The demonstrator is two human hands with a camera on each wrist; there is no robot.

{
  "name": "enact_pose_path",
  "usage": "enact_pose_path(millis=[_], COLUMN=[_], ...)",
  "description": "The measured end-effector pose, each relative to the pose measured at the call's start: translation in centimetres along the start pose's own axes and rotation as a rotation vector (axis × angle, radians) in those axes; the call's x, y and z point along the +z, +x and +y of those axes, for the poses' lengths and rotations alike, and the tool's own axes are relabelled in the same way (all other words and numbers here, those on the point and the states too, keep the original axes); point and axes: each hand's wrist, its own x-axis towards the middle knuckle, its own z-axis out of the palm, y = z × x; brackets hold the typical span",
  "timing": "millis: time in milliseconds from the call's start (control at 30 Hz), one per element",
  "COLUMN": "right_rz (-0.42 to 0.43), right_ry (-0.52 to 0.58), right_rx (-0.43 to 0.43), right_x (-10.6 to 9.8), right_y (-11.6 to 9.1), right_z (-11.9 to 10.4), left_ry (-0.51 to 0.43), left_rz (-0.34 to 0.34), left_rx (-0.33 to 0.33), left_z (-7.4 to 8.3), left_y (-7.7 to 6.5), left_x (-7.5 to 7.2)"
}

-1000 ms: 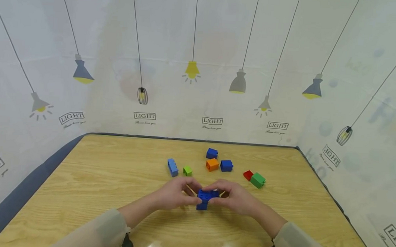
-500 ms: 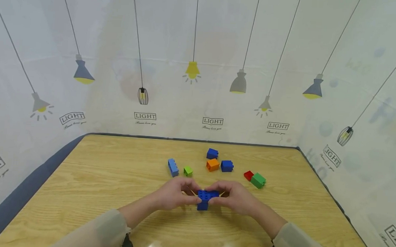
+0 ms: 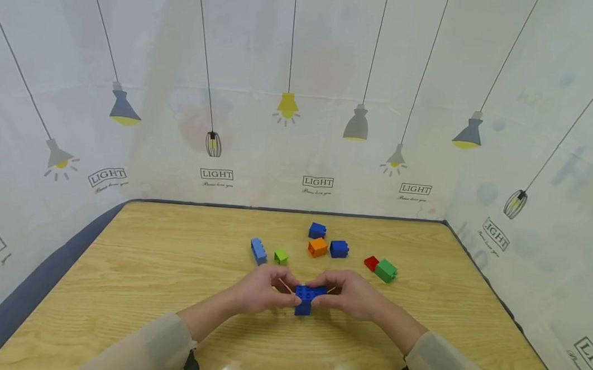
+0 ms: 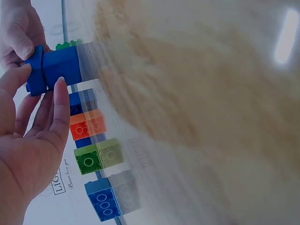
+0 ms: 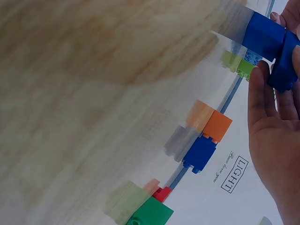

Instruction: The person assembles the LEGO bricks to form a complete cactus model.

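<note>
In front of the person, a tall blue toy brick stands on the wooden table. A flatter blue brick sits on top of it, studs up, and juts out to the right; a thin dark seam shows between the two. With thumb and fingers the left hand pinches the left end of the blue pair, one fingertip against the tall brick's side. The right hand grips the jutting end of the flatter brick between thumb and fingers. Fingers hide part of both bricks.
Beyond the hands lie a light blue brick, a lime green brick, an orange brick and two blue bricks. A red brick and a green brick lie to the right. A printed curtain borders the table.
</note>
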Motion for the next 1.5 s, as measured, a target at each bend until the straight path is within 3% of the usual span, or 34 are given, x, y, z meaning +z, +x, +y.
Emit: enact_pose_path(millis=[100, 367, 733, 1033, 1300, 1500], right_rz=[-0.006, -0.018, -0.019, -0.026, -0.016, 0.018], right_ry=[0.006, 0.007, -0.033, -0.06, -0.064, -0.055], right_rx=[0.002, -0.003, -0.011, -0.04, -0.046, -0.05], right_x=[-0.02, -0.1, -0.38, 0.03, 0.26, -0.23], right_y=[0.05, 0.04, -0.02, 0.47, 0.2, -0.25], right_z=[-0.16, -0.31, -0.51, -1.05, -0.69, -0.28], left_ry=[0.017, 0.124, 0.138, 0.11, 0.159, 0.13], left_rz=[-0.009, -0.044, -0.025, -0.035, -0.021, -0.016], left_rx=[0.009, 0.123, 0.09, 0.07, 0.098, 0.091], left_z=[-0.15, -0.99, -0.3, -0.36, -0.53, -0.29], left_y=[0.07, 0.57, 0.59, 0.42, 0.67, 0.6], left_x=[0.05, 0.12, 0.69, 0.05, 0.33, 0.45])
